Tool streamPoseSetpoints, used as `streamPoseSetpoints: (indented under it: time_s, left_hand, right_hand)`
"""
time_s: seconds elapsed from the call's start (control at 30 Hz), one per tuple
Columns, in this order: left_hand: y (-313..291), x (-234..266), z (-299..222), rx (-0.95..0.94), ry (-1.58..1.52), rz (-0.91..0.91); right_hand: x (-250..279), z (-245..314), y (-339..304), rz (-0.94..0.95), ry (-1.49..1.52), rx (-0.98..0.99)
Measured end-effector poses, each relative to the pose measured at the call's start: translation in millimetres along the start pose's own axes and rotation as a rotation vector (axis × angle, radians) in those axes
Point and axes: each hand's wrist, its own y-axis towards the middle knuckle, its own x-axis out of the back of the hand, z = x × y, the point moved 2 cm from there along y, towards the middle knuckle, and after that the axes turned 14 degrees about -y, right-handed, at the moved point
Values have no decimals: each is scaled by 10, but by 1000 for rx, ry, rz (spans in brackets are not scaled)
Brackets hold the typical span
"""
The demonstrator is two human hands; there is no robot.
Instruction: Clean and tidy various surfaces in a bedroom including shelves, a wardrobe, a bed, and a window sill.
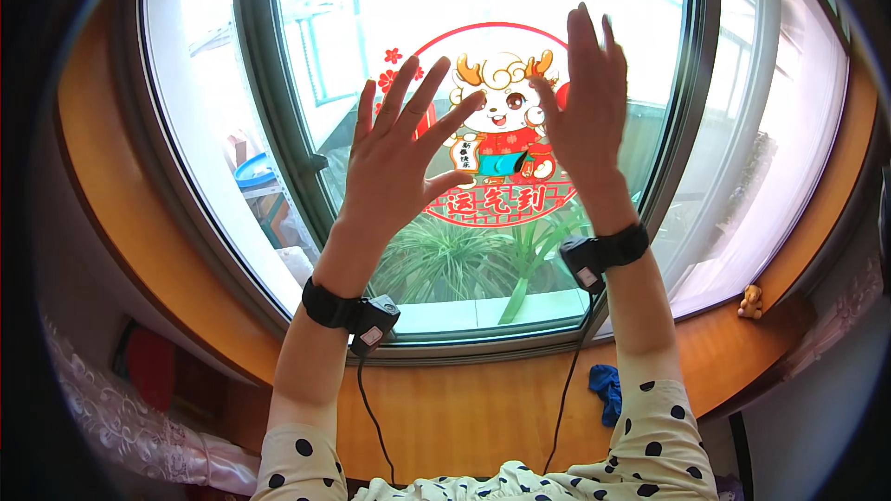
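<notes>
Both my arms are raised toward a window pane bearing a round red window sticker (506,144) with a cartoon dragon in a red jacket. My left hand (399,144), fingers spread, is in front of the sticker's left side and holds nothing. Over the sticker's right side, my right hand (591,102) has its fingers stretched upward and the thumb apart, with nothing in it. Whether either hand touches the glass or sticker I cannot tell. Each wrist wears a black strap with a small camera and a cable.
Below the window runs a wooden sill (483,399), with a crumpled blue cloth (606,394) and a small brown figurine (751,302) on it. A dark window frame (255,56) surrounds the pane. Green plants (445,255) stand beyond the glass. Lace curtains (139,431) hang at the lower left.
</notes>
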Motion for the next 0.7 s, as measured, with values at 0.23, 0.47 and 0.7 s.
streamPoseSetpoints:
  time_s: [0.23,0.47,0.7]
  left_hand:
    - [45,60,-5,-16,-20,-2]
    - [-3,54,44,7,-23,0]
    - [-19,55,38,32,31,22]
  right_hand:
    - [38,-115,-54,60,-115,-6]
    - [93,-127,-75,103,-150,-10]
    - [70,-134,-90,108,-170,14]
